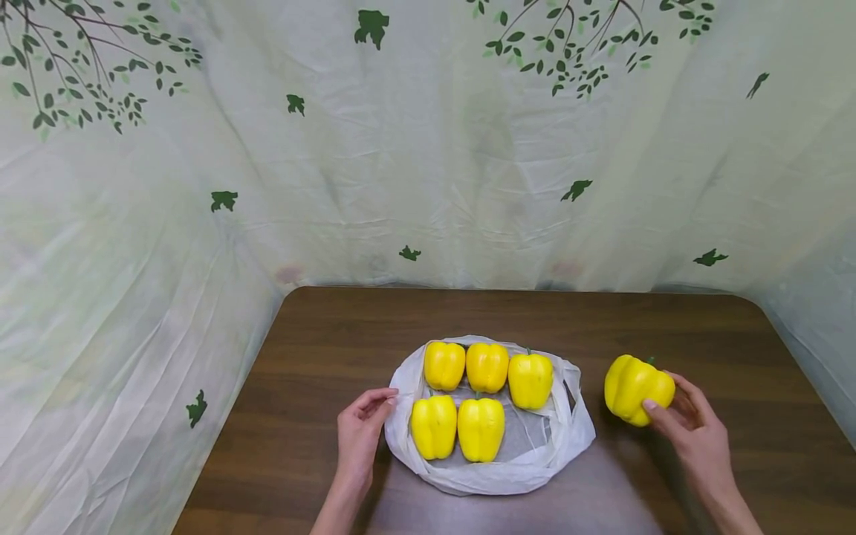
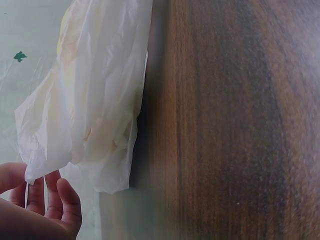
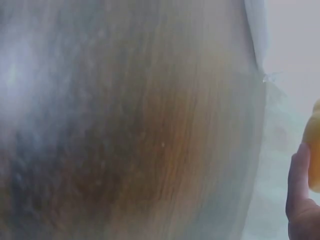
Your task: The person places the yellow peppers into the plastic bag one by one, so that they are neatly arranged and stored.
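A white plastic bag [image 1: 495, 481] lies on the table with its mouth spread wide. Several yellow bell peppers [image 1: 481, 429] sit inside it in two rows, three at the back. My left hand [image 1: 361, 432] pinches the bag's left rim between thumb and fingers; in the left wrist view the bag's thin corner [image 2: 47, 145] hangs from that grip. To the right of the bag, my right hand [image 1: 698, 431] holds another yellow bell pepper [image 1: 635, 390], apart from the bag. Only a sliver of this pepper [image 3: 314, 150] shows in the right wrist view, beside a finger.
The brown wooden table [image 1: 334, 334] has rounded far corners. Behind it and along both sides hangs a pale curtain [image 1: 455, 163] printed with green leaves and branches. Bare tabletop lies between the bag and the pepper in my right hand.
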`<action>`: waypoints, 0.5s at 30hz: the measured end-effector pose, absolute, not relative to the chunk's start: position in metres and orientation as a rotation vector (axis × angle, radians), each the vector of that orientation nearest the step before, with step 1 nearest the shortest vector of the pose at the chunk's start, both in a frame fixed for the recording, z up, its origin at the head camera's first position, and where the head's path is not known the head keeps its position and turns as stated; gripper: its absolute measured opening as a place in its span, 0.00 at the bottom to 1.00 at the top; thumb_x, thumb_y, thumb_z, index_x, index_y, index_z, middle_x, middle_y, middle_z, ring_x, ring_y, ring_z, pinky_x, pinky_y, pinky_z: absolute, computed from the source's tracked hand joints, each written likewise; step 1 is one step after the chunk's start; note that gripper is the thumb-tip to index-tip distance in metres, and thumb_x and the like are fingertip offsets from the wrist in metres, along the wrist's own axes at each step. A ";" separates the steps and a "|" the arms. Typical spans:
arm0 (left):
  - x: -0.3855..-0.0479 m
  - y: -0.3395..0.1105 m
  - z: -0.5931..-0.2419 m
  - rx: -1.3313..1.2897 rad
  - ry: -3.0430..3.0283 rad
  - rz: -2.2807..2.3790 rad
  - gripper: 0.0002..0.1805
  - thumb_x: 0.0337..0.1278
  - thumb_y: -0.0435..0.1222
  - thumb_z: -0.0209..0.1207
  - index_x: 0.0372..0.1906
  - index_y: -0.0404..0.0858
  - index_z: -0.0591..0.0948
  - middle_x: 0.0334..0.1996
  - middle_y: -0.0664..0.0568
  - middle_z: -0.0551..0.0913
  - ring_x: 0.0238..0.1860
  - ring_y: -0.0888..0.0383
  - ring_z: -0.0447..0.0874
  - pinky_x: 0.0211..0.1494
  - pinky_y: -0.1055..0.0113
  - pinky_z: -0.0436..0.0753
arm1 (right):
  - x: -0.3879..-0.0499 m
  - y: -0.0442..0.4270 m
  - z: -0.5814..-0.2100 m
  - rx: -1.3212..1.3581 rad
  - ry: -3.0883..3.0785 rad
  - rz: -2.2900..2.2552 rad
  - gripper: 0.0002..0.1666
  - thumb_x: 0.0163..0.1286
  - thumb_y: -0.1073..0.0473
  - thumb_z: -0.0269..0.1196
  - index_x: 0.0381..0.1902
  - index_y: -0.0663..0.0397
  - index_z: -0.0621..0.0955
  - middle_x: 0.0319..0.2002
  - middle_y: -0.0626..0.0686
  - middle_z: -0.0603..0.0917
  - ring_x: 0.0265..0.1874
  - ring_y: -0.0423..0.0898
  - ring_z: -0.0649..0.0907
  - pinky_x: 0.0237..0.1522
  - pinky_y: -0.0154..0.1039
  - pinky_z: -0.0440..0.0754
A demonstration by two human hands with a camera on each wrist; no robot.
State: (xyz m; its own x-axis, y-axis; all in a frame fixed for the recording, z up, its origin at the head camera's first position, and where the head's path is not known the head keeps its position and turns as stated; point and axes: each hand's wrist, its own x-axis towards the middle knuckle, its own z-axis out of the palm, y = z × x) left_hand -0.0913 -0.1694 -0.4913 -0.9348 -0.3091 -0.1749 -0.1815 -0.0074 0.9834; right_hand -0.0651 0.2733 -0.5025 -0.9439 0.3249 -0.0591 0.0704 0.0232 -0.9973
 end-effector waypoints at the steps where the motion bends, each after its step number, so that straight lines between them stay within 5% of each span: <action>1: -0.091 -0.169 -0.492 0.532 -2.145 -2.100 0.11 0.61 0.31 0.64 0.46 0.32 0.86 0.44 0.44 0.85 0.43 0.52 0.80 0.49 0.72 0.79 | -0.064 0.272 -0.502 -0.418 -2.138 2.000 0.34 0.67 0.61 0.67 0.69 0.45 0.70 0.49 0.35 0.77 0.39 0.30 0.82 0.36 0.25 0.80; 5: -0.091 -0.170 -0.492 0.531 -2.144 -2.101 0.11 0.61 0.31 0.64 0.46 0.32 0.86 0.43 0.44 0.85 0.43 0.51 0.80 0.48 0.72 0.79 | -0.062 0.266 -0.501 -0.463 -2.308 1.829 0.36 0.68 0.54 0.66 0.71 0.45 0.68 0.52 0.38 0.75 0.40 0.27 0.80 0.38 0.22 0.78; 11: -0.091 -0.169 -0.493 0.540 -2.147 -2.099 0.10 0.61 0.31 0.63 0.46 0.32 0.86 0.43 0.44 0.85 0.42 0.51 0.80 0.48 0.72 0.79 | -0.063 0.258 -0.501 -0.514 -2.451 1.713 0.39 0.69 0.46 0.64 0.73 0.46 0.63 0.62 0.56 0.69 0.42 0.25 0.76 0.39 0.21 0.76; 15: -0.092 -0.169 -0.493 0.541 -2.143 -2.103 0.10 0.61 0.30 0.63 0.46 0.31 0.86 0.43 0.44 0.85 0.42 0.52 0.80 0.48 0.72 0.80 | -0.061 0.255 -0.501 -0.482 -2.446 1.720 0.38 0.69 0.48 0.64 0.72 0.48 0.64 0.60 0.54 0.70 0.42 0.26 0.77 0.40 0.21 0.76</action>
